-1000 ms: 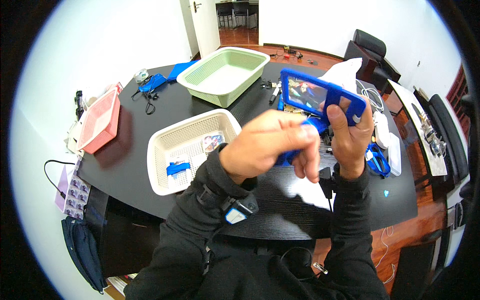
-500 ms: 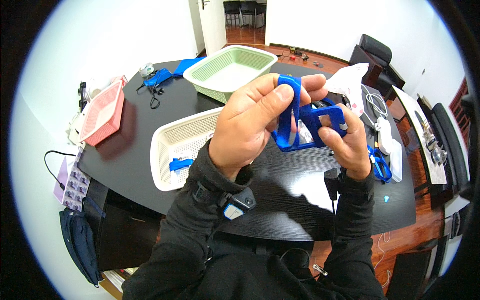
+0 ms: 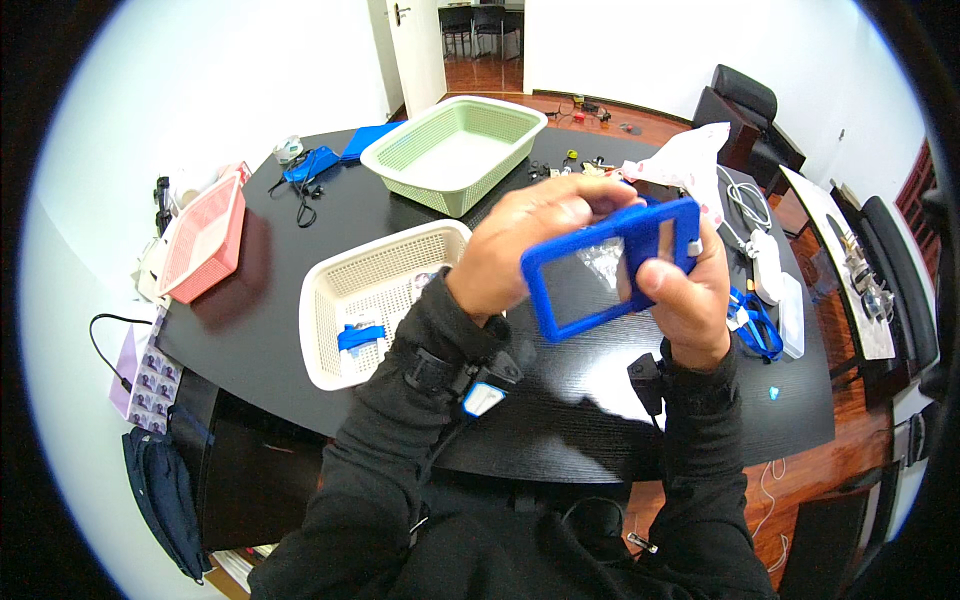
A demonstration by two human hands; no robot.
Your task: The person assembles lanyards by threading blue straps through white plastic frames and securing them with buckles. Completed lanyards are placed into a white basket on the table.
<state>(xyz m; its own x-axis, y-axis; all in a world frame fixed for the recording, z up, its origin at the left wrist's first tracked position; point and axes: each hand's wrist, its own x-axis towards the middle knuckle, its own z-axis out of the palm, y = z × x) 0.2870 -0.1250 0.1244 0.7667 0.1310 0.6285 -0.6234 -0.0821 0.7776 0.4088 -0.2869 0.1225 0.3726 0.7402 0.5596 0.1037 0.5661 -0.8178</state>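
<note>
A blue badge holder [image 3: 641,243] with a clear window is up in front of me, tilted, above the dark table. My right hand [image 3: 702,305] grips its right end, thumb across the front and fingers behind. My left hand [image 3: 508,245] is curled at its upper edge, with the fingertips partly hidden behind the holder. Any strap in the left fingers is out of sight. Below left stands a cream basket [image 3: 312,325] holding a small item wrapped with a blue strap [image 3: 361,337]. Clear plastic [image 3: 603,262] shows through the holder's window.
A green basket [image 3: 440,187] stands farther back on the dark table [image 3: 270,335]. At the left edge is a pink basket [image 3: 203,250]. Blue lanyards [image 3: 757,328], a clear box [image 3: 792,318] and a white power strip [image 3: 766,268] lie to the right, near a white bag [image 3: 690,160].
The badge holder has turned so that its broad windowed face shows. The blue strap loop pinched in my left hand has dropped from sight, and that hand has moved lower behind the holder.
</note>
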